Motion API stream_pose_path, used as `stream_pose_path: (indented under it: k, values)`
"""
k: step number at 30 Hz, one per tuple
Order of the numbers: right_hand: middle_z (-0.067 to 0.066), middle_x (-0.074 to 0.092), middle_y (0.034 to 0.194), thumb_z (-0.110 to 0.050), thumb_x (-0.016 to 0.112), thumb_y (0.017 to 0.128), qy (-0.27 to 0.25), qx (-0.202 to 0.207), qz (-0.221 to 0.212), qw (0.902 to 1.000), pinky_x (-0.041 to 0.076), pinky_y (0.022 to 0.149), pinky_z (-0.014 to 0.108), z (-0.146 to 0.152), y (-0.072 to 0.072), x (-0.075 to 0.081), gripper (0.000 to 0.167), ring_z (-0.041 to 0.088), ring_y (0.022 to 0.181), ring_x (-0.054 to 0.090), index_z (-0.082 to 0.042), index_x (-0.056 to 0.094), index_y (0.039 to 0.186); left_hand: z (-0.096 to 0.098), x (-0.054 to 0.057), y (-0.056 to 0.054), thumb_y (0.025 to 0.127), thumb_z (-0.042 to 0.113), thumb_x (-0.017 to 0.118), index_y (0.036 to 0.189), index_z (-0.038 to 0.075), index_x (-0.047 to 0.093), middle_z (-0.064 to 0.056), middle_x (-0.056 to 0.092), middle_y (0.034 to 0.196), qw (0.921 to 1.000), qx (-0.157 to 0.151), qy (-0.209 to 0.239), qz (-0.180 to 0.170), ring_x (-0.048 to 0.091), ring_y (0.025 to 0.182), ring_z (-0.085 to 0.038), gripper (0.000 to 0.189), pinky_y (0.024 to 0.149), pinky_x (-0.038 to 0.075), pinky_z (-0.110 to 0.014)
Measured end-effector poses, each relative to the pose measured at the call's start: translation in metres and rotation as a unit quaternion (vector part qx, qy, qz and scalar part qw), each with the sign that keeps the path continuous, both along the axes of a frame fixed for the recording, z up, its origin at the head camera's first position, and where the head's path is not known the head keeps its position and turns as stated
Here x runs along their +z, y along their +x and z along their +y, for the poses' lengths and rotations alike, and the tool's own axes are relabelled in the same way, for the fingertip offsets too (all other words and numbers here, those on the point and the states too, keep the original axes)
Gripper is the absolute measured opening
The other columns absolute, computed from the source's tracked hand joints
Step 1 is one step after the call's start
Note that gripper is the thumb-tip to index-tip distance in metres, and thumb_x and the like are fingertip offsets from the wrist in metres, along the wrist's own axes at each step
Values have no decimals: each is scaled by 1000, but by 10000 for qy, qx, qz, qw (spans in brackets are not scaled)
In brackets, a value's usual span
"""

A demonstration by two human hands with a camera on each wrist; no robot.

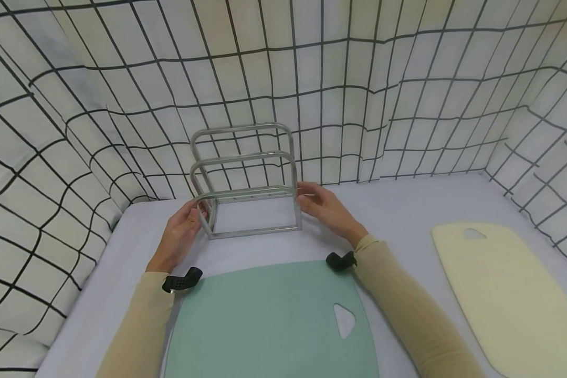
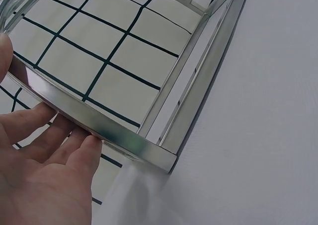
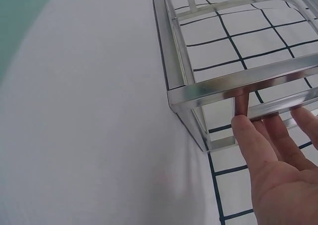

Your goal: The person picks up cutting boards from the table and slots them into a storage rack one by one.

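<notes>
A silver metal rack [image 1: 255, 232] with three upright loops stands on the white surface between my two hands. My left hand [image 1: 177, 236] grips its left side low down, thumb towards the front. In the left wrist view, the fingers [image 2: 89, 150] of that hand lie along the underside of a flat bar [image 2: 99, 119], with part of the thumb at the frame's edge. Opposite, my right hand [image 1: 331, 212] holds the rack's right side. The right wrist view shows its fingertips [image 3: 242, 123] against the bars, partly hidden behind them.
A green cutting board [image 1: 264, 320] with a handle hole lies in front of the rack, between my forearms. To the right lies a pale yellow cutting board [image 1: 510, 294]. A black grid [image 1: 321, 86] over white backing rises behind the rack and along both sides.
</notes>
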State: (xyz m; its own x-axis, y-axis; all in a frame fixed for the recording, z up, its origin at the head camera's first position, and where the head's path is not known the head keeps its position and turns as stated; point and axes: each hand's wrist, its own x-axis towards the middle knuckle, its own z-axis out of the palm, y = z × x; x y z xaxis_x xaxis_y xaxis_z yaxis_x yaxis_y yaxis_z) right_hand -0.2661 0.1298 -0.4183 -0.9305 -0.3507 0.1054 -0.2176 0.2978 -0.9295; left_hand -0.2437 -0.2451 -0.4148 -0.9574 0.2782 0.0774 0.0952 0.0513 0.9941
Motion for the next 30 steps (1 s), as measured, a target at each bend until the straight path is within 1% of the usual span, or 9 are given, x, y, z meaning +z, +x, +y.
stream_pose_path:
  k: [6,10,16,20,23,26,30]
  values:
    - [7,53,154,-42,58,105,23,-43,-55,10000,44,119,53,4,-1,0,57,30,145,52,-25,42,156,2,1,-1,113,33,39,164,-1,14,-17,5,176,9999,-99,-41,78,4,163,-40,66,131,4,-59]
    - [6,53,154,-43,59,104,41,-75,-45,10000,44,119,54,6,-2,-1,56,30,145,52,-26,44,156,4,1,-1,113,33,39,164,0,13,-15,3,176,9998,-144,-84,86,3,163,-40,67,131,4,-59]
    - [6,53,154,-45,58,104,91,-79,-15,9999,44,119,54,9,-2,-1,56,30,145,52,-27,44,155,6,1,-2,113,34,39,165,1,11,-16,3,176,9998,-129,-115,51,3,163,-40,68,131,5,-58]
    - [7,53,153,-42,58,105,30,-85,-3,10000,45,118,53,11,-2,0,54,31,144,53,-25,45,155,8,0,-3,113,33,40,165,1,14,-17,6,175,9998,-137,-142,77,5,163,-40,66,131,6,-58]
    - [9,53,153,-40,59,104,-72,-22,-28,10000,45,118,53,10,-1,1,55,32,144,52,-24,45,155,6,-1,-2,113,34,39,164,1,15,-17,7,175,9996,-134,-185,137,4,163,-41,66,131,4,-60]
    - [9,52,154,-41,60,104,-114,22,-62,9999,44,119,53,9,-1,1,56,32,144,52,-23,45,155,5,-1,-1,113,33,39,164,0,15,-19,8,175,9996,-114,-193,183,4,163,-43,65,130,3,-62]
    - [8,52,154,-44,60,103,-36,-14,-49,10000,45,118,52,10,-3,-1,58,30,143,53,-24,44,155,5,-2,-1,113,35,38,164,0,18,-20,10,174,9995,-98,-242,183,7,162,-43,65,130,4,-63]
